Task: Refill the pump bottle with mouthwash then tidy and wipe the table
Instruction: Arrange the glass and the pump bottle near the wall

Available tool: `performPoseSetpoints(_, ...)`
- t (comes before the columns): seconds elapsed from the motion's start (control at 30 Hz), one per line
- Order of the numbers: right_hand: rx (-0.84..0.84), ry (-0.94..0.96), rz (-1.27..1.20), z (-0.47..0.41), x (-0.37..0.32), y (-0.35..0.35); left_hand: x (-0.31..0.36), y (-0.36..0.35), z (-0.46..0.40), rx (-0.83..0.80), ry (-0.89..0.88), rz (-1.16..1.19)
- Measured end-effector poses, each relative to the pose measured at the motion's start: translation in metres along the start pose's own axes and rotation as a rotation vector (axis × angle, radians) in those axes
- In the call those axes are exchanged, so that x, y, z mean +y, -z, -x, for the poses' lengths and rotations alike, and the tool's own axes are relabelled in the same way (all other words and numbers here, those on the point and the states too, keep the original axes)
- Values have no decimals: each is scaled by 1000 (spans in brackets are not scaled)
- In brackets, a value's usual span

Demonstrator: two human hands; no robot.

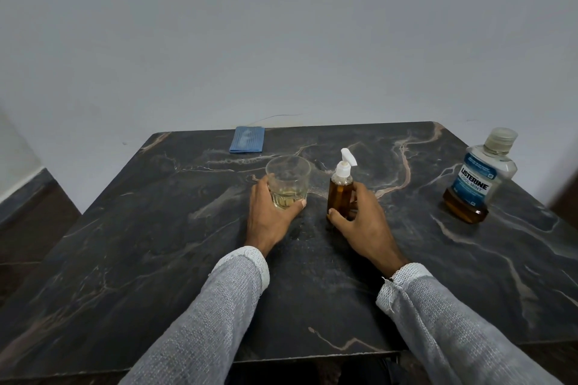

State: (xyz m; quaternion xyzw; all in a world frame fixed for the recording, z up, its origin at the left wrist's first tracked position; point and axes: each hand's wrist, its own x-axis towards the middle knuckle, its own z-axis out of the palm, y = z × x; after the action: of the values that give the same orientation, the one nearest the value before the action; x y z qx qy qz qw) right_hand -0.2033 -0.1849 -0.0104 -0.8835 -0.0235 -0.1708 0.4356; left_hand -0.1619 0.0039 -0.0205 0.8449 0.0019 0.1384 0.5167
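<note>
Head view | pump bottle looks full, capped, right hand fingers wrapped round it | left hand gripping glass | remaining, judged: tidy, wipe surface with cloth.

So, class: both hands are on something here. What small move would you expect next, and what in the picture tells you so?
Probably unscrewing the pump top. The right hand grips the pump bottle, whose white pump is still on, while the left hand holds the glass with a little pale liquid. Nothing can go in until that top comes off.
</note>
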Motion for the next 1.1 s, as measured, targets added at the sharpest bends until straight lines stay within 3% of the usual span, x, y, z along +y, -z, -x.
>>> performPoseSetpoints(0.27, 4, -28, 22, -49, 15, -7, 3, -7, -36, 1, 22, -74)
performPoseSetpoints(1.1, -36, 33, 83, -271, 64, -66, -26, -63, -256, -24, -23, -218)
